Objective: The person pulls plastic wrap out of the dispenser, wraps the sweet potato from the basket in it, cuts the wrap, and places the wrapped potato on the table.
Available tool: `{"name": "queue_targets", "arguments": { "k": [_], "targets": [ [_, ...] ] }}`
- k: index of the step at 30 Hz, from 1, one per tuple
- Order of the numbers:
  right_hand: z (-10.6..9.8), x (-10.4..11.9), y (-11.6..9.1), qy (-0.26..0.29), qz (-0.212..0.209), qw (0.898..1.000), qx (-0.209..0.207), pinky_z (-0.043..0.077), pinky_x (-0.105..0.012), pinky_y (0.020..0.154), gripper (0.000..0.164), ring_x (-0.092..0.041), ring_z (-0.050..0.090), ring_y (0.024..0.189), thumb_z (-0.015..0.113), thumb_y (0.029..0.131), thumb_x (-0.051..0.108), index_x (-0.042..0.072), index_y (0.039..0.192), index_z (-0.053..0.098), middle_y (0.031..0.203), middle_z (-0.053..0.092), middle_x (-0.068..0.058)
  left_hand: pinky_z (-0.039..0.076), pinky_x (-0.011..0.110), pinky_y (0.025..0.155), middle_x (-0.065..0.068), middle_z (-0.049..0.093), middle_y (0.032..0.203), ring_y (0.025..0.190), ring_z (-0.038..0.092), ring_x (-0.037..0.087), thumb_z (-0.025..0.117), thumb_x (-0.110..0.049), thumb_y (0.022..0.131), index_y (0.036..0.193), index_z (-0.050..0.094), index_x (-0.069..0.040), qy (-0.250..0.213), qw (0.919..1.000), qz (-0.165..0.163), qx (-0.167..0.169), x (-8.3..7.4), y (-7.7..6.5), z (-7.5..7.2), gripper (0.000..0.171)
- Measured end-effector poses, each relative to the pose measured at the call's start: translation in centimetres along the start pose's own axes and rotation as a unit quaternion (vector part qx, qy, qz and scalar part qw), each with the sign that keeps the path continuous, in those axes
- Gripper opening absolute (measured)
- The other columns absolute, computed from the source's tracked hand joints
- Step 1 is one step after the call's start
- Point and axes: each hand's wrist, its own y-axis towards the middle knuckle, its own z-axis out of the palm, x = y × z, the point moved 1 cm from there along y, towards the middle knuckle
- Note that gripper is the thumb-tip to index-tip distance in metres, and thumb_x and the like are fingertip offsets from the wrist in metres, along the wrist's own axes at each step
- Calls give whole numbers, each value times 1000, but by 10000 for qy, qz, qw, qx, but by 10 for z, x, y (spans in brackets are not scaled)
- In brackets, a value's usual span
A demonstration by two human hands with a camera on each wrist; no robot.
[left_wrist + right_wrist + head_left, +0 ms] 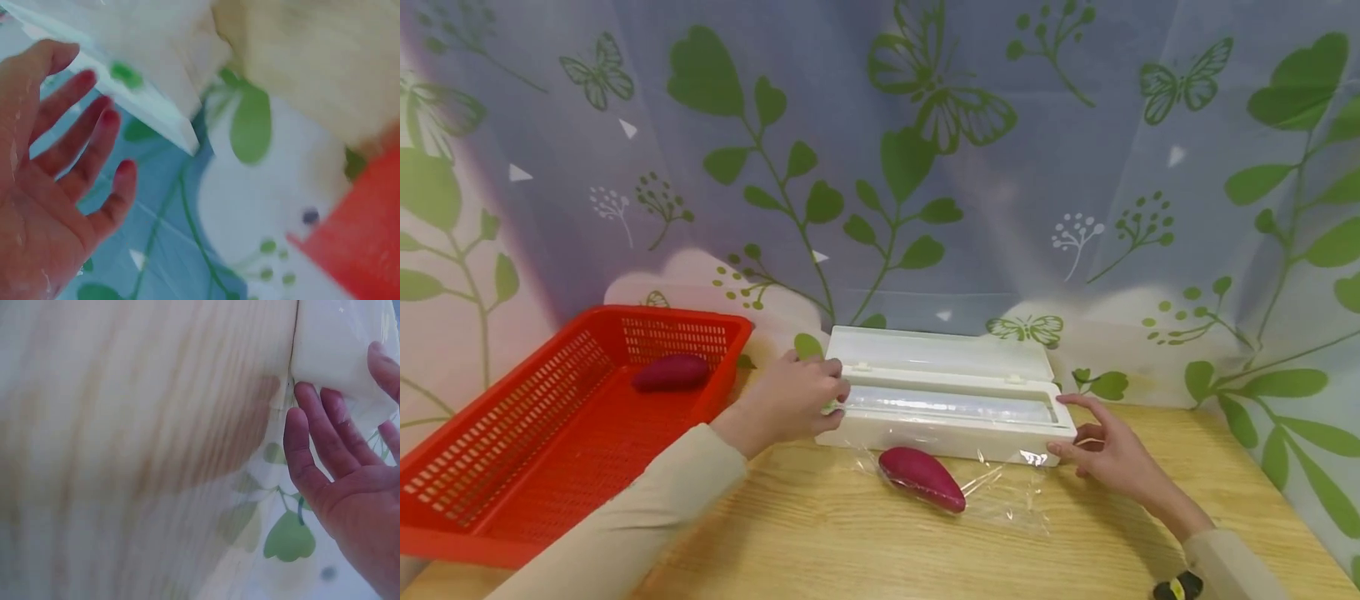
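Observation:
A white cling film dispenser (pixel 940 433) lies on the table with its lid (pixel 940 354) raised and a film roll (pixel 947 404) inside. My left hand (pixel 793 392) is at its left end, fingers loosely bent beside a small green piece (pixel 127 75) and nothing in the palm. At the right end, my right hand (pixel 1108 446) touches the box with spread, relaxed fingers, thumb toward the front. A purple sweet potato (pixel 921 479) lies before the box on a sheet of clear film (pixel 1011 500) that extends from the box front.
On the left stands a red plastic basket (pixel 587 433) with another purple sweet potato (pixel 672 372) in it. A leaf-patterned curtain (pixel 850 167) hangs right behind the wooden table (pixel 865 558). A dark band (pixel 1178 586) shows at my right sleeve.

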Motion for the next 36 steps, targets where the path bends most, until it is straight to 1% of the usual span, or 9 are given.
{"name": "queue_targets", "arguments": {
  "k": [4,8,12,16,20,23,27,30,36],
  "targets": [
    [5,5,-7,-818,-224,9961,-231,57,-27,66,68,-12,72,79,75,94,25,15,152,40,92,69,-13,55,37,79,-1,67,99,93,64,20,73,-35,93,107,71,-19,-145,9989,145,-416,-21,7,10,21],
    [12,13,-12,-1383,-621,9861,-674,57,-24,66,63,-6,70,80,76,93,23,15,148,47,102,70,-15,53,37,78,-1,69,103,96,66,20,76,-35,92,110,69,-21,194,9967,162,-775,-36,13,21,23],
    [17,20,-15,-1543,-1123,9755,-1095,55,-23,59,54,1,64,76,77,90,14,12,140,57,104,65,-17,51,36,75,-3,69,98,92,66,19,78,-30,91,102,71,-22,435,9935,-57,-1049,-41,14,29,15],
    [18,23,-23,-1660,-1330,9666,-1430,52,-21,56,41,5,58,76,79,88,8,11,127,67,105,60,-16,50,34,74,-4,67,92,88,64,18,76,-26,93,94,71,-21,81,9920,-136,-1252,-43,13,34,6],
    [20,26,-33,-1504,-1361,9661,-1599,51,-21,55,23,5,56,76,79,86,3,14,106,73,102,60,-10,49,34,76,-5,64,90,87,62,17,74,-23,94,89,68,-21,-175,9897,-81,-1420,-46,12,36,8],
    [22,28,-39,-1382,-1521,9646,-1651,51,-21,55,21,5,56,77,77,86,-1,17,93,70,100,59,-4,51,35,81,-5,64,90,88,62,17,74,-22,93,89,67,-20,-356,9891,-65,-1426,-47,10,37,9],
    [26,29,-44,-1327,-1908,9607,-1515,52,-21,56,27,7,60,81,73,85,-8,17,93,65,94,63,2,53,34,84,-5,63,88,85,61,16,76,-19,92,89,67,-19,-705,9876,0,-1401,-46,9,34,9],
    [29,29,-48,-1323,-2064,9607,-1303,51,-22,57,27,8,62,84,70,87,-9,14,96,63,91,66,5,55,29,74,-5,63,85,77,60,14,75,-17,91,89,66,-17,-955,9861,69,-1361,-45,8,30,9],
    [30,29,-54,-1050,-1830,9730,-935,51,-22,57,19,6,62,84,67,91,-6,11,92,60,93,67,7,50,20,64,-5,65,84,65,54,8,72,-14,91,89,65,-17,-1492,9828,147,-1081,-42,2,22,8]
  ]
}}
